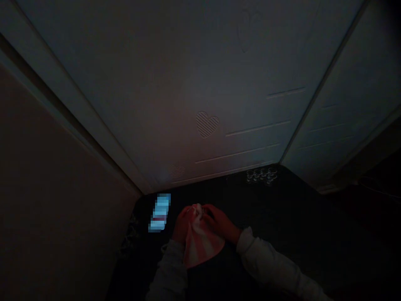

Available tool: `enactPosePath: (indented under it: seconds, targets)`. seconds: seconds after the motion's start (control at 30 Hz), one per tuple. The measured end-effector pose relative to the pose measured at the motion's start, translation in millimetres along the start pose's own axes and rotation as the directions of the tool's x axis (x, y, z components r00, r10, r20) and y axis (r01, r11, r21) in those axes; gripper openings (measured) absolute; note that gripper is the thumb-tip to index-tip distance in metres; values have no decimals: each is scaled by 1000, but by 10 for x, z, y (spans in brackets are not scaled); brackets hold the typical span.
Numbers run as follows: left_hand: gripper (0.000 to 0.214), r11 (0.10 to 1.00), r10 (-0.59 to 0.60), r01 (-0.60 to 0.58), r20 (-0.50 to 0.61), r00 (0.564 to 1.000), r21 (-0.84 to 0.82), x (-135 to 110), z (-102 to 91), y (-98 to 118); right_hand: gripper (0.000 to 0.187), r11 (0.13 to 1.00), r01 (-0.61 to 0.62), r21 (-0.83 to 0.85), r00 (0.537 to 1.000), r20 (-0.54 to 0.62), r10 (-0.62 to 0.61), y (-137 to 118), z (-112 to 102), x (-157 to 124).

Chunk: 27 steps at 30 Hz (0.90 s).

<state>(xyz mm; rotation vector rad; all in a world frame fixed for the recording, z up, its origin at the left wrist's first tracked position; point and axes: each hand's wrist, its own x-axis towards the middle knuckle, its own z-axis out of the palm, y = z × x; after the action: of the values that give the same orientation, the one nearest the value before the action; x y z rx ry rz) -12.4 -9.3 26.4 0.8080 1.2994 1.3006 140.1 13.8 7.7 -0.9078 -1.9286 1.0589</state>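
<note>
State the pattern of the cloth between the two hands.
The cloth has broad stripes, reddish and paler, seen in the head view, though the light is dim.

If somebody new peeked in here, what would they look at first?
Probably the bright blue, blocky blurred shape, glowing on the dark tabletop left of the hands. Next might come the red-and-white striped cloth, its bunched top in the grip of the left hand and right hand. Then perhaps the striped heart on the pale panel behind.
</note>
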Motion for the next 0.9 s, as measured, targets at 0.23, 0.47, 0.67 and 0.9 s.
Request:
enactPosePath:
  seconds: [0.23,0.47,0.67,0.9]
  targets:
    - [30,999,37,-35,44,998,-36,19,-40,-75,27,997,-71,10,997,-9,71,11,-5,-3]
    - [28,997,11,-6,71,997,-73,32,-39,-78,34,999,23,25,1000,20,-24,8,-15,-5]
    - [24,999,26,-22,84,996,-38,27,-41,-82,17,997,-63,-44,997,38,64,4,4,10]
    - [24,999,-13,15,69,998,-36,13,-41,-75,29,988,-90,-126,996,5,91,1,15,11]
